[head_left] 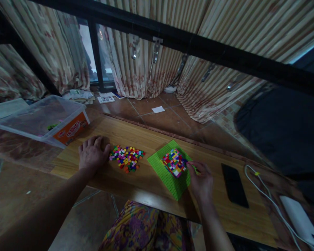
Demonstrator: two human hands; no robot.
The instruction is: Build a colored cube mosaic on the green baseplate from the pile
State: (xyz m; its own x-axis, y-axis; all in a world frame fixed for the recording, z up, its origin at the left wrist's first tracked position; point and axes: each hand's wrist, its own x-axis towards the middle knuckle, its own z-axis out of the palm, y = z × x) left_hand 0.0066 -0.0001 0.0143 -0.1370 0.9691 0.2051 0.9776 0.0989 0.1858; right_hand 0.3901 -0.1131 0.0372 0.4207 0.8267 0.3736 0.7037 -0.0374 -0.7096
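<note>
My left hand (92, 152) lies palm down on the wooden tabletop, its fingers loosely spread with nothing in them. Just right of its thumb is a loose heap of small multicoloured toy bricks (127, 158). A bright green studded baseplate (176, 191) lies turned at an angle farther right. On it stands a compact block of mixed-colour bricks (174, 162). My right hand (202, 178) reaches over the plate's right corner. Its thumb and finger are pinched at the block's right edge around a small dark blue brick (185, 161), mostly covered by the fingertips.
A clear plastic bin (42, 120) with an orange label stands at the table's left end, a few pieces inside. Right of the plate lies a black phone (234, 184). A white cable (270, 198) and a white device (300, 219) are at the far right. A dark bar (172, 36) crosses above.
</note>
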